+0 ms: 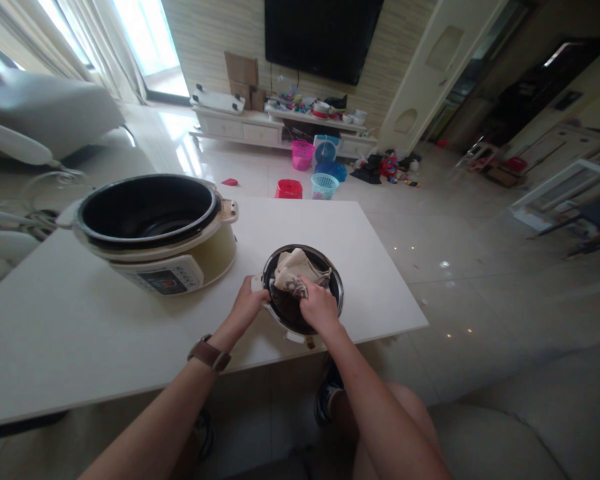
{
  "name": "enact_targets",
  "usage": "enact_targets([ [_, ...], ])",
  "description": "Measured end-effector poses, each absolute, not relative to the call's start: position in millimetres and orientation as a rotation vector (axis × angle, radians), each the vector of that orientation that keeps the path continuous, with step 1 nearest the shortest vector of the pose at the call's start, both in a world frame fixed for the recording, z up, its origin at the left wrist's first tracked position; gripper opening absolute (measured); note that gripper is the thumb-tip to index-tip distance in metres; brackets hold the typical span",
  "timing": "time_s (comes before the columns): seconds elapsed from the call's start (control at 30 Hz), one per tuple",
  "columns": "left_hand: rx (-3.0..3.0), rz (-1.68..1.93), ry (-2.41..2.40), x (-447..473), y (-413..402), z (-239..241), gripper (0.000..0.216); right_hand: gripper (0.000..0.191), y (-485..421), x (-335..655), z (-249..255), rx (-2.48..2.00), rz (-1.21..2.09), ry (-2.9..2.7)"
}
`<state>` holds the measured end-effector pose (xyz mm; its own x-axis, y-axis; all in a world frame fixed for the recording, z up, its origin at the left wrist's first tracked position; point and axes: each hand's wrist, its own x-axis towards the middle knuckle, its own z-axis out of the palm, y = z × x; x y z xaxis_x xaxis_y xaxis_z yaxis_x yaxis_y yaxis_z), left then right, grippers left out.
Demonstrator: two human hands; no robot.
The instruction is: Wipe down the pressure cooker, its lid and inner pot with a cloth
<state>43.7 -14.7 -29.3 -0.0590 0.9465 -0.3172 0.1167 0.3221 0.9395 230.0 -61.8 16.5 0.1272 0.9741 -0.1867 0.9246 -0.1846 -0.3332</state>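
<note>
A round cooker lid lies upside down near the front edge of the white table. My left hand grips the lid's left rim, fingers curled round it. My right hand is closed on a beige cloth and presses it into the lid's dark inside. A large cream electric cooker with an open black inner pot stands to the left, apart from both hands. A brown watch strap is on my left wrist.
Beyond the table lies a glossy tiled floor with pink, red and blue baskets. A low TV cabinet with clutter and a wall TV stand at the back. A grey sofa is at my right, my knee below.
</note>
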Motion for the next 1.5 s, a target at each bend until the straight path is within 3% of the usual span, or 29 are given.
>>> enact_targets([
  [0.27,0.982,0.927,1.453,44,-14,-31,0.058,0.06,-62,229,18,-2.324,0.53,-1.912],
  [0.53,1.034,0.989,1.431,43,-12,-37,0.052,0.042,-64,227,19,-2.262,0.663,-1.841],
  [0.7,1.097,1.011,1.39,43,-11,-40,0.051,0.035,-54,231,1,-1.911,1.004,-1.377],
  [0.83,1.124,1.023,1.397,44,-10,-39,0.053,0.042,-45,225,-19,-1.584,1.218,-0.864],
  [1.2,1.063,1.0,1.391,42,-12,-39,0.056,0.053,-38,233,-29,-1.723,0.869,-0.904],
  [1.5,1.092,1.022,1.414,41,-12,-37,0.051,0.049,-43,232,-13,-1.836,0.744,-1.054],
])
